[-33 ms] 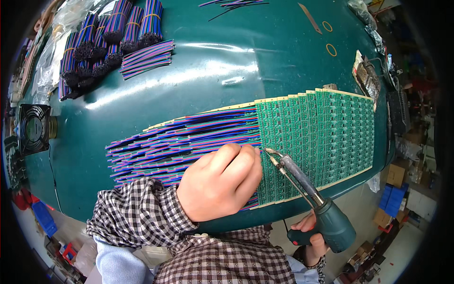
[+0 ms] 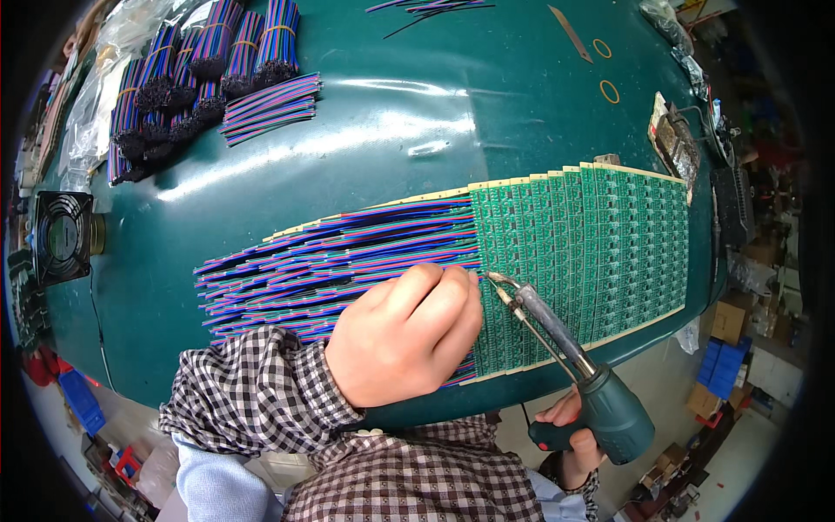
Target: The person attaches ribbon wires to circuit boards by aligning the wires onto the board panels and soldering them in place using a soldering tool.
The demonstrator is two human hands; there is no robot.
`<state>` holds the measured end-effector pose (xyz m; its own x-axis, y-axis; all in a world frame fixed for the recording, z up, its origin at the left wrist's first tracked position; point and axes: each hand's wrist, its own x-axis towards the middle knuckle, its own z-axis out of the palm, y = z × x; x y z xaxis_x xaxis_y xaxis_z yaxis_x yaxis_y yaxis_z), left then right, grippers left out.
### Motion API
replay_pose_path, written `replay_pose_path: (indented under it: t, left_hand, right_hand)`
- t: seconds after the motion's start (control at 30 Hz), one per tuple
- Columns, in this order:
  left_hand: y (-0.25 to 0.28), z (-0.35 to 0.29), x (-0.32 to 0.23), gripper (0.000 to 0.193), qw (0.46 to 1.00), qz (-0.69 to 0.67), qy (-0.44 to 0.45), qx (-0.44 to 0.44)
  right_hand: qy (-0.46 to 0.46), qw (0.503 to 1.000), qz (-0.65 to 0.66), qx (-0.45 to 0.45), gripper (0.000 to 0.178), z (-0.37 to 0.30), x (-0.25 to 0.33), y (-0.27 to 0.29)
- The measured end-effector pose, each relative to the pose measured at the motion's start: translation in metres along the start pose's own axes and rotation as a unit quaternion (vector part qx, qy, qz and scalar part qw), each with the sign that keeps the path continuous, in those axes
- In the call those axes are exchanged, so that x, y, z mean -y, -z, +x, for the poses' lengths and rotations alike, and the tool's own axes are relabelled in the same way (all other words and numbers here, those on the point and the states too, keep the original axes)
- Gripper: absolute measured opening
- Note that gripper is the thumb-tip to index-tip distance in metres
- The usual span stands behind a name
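Everything stands just as it did in the earlier frame, both hands and the tool included, with no shift that can be made out. The left hand (image 2: 404,335), in a checked cuff (image 2: 317,378), is curled with its fingertips drawn in over the ends of the coloured wires (image 2: 339,239), beside the green circuit boards (image 2: 557,261); the knuckles hide whether it pinches a wire, so I cannot tell. The right hand (image 2: 574,439) is wrapped around the dark green grip of a soldering gun (image 2: 616,413), whose tip slants up to the line where wires meet boards, just beside the left fingertips. These boards overlap in a fanned row on the green table (image 2: 539,122), pale strips along their edges, and the blue, red, green and black wires stretch leftward from them. As for markings, the black fan (image 2: 63,237) at the far left has a round label at its hub, its print too small to read, and the fine pale marks on the boards are likewise illegible. Banded wire bundles (image 2: 213,43) are heaped at the upper left, with a loose wire pile (image 2: 272,109) just beside them. Two rubber bands (image 2: 617,92) lie near a brownish blade-like strip (image 2: 571,34) at the upper right.
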<state>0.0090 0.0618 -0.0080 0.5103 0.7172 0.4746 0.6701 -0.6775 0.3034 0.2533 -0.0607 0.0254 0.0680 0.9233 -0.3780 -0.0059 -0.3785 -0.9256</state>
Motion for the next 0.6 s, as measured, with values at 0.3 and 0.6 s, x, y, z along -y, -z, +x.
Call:
replay_pose_path:
  t: [0.3,0.6]
  left_hand:
    - [-0.0010,-0.0002,0.0011,0.035,1.000,-0.003,0.000,-0.004]
    - [-0.0005,0.0011,0.0004,0.036,1.000,0.001,-0.001,0.002]
  right_hand:
    - [-0.017,1.000,0.007,-0.022,0.084,0.0006,0.0024,-0.0057]
    - [0.005,1.000,-0.011,-0.027,0.059,0.0029,0.0038,-0.0066]
